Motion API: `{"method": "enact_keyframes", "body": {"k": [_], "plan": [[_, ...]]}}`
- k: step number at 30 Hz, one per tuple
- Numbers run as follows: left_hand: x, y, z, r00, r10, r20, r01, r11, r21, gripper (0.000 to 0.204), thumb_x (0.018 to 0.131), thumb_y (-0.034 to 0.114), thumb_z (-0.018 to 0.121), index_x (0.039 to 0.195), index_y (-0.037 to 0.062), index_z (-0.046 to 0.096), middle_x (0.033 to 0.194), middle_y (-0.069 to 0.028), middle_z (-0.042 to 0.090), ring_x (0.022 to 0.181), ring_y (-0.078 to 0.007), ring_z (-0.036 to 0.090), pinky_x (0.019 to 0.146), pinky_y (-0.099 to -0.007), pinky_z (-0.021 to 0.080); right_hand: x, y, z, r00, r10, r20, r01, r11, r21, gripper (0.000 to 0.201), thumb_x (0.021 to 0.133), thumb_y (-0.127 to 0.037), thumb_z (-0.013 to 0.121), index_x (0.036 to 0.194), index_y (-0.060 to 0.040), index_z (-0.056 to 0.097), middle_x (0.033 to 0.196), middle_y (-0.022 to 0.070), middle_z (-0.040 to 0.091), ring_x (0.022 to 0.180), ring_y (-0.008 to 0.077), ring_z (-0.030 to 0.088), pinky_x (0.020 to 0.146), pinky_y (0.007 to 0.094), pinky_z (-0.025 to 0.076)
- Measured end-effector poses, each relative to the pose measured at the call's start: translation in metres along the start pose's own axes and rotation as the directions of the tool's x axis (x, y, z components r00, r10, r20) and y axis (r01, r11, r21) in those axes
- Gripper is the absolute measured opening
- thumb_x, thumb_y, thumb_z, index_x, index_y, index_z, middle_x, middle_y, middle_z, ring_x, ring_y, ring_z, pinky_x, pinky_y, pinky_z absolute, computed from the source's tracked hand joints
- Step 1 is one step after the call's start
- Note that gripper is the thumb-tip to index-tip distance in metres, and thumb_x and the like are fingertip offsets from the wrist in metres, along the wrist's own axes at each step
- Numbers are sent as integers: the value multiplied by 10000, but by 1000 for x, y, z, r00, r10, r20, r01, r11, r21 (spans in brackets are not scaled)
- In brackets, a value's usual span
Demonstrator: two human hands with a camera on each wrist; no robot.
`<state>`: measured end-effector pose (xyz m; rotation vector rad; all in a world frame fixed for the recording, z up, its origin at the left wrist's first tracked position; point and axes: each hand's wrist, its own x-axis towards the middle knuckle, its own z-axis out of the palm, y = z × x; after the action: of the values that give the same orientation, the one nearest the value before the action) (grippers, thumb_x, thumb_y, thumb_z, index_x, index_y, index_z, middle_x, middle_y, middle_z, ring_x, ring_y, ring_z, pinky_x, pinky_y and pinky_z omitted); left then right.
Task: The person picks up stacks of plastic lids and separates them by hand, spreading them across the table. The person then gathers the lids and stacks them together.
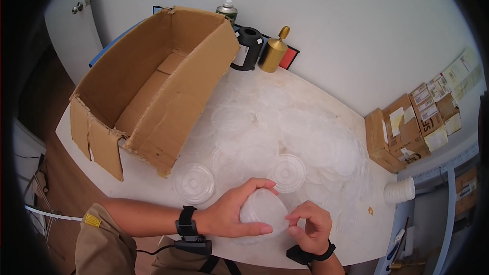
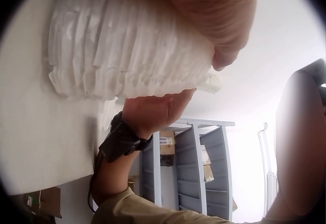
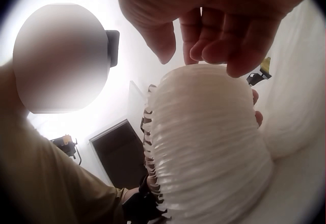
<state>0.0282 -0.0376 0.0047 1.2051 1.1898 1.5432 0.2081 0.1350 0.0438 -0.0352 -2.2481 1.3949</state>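
My left hand (image 1: 224,218) grips a thick stack of translucent plastic lids (image 1: 262,210), its thumb along the near side and fingers round the far side. In the left wrist view the wavy rims of the stacked lids (image 2: 127,46) show, packed close together. Just to the right is my right hand (image 1: 315,226), its fingers bent loosely and its fingertips right at the stack's edge. From the right wrist, thumb and fingers stand apart over the end of the stack (image 3: 209,142). Two single lids (image 1: 194,183) lie flat on the table beyond the left hand.
A large open cardboard box (image 1: 178,107) stands at the left. Many loose lids (image 1: 310,142) spread across the white table (image 1: 379,229). Behind stand a gold canister (image 1: 274,55), a black cylinder (image 1: 248,48) and a spray can (image 1: 227,11). A short lid stack (image 1: 400,191) sits at the right edge.
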Motion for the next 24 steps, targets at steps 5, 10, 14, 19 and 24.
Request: {"method": "enact_keyframes", "body": {"k": [5,10,14,19,24], "plan": [[1,-3,1,1000,24,-3,-23,999,39,870,813,260,833,1487,6,346,1393,-117,555,1284,-210,531,1100,-370,411,-1,-8,6,995,-13,97,20,997,-80,144,793,-32,803,897,-28,704,785,72,643,592,142,585,537,255,460],[2,-4,4,997,68,-45,-67,998,4,829,828,291,849,1455,9,386,1327,-127,579,1208,-223,578,1047,-341,443,-2,-5,5,998,19,66,-18,1000,-18,89,832,-19,767,880,-19,692,784,66,650,595,131,589,541,238,446],[0,-2,3,998,53,-45,-53,999,-4,852,814,292,860,1459,9,381,1332,-127,576,1210,-225,578,1047,-343,443,-19,0,8,978,176,-111,-163,980,116,74,921,-40,704,892,5,652,785,75,680,600,106,594,550,214,439],[0,4,1,999,-34,-2,34,999,2,933,780,262,861,1504,11,327,1431,-116,506,1305,-209,502,1108,-372,399,-17,-3,6,922,277,-269,-195,936,294,119,965,-78,672,950,11,595,790,104,686,604,114,616,572,224,494],[0,-1,0,998,66,-5,-66,996,53,932,771,295,868,1485,2,347,1397,-130,540,1273,-229,537,1087,-363,411,-6,1,-2,867,186,-462,-123,979,163,135,979,-88,650,1008,13,565,814,93,671,631,137,642,625,258,545]]}}
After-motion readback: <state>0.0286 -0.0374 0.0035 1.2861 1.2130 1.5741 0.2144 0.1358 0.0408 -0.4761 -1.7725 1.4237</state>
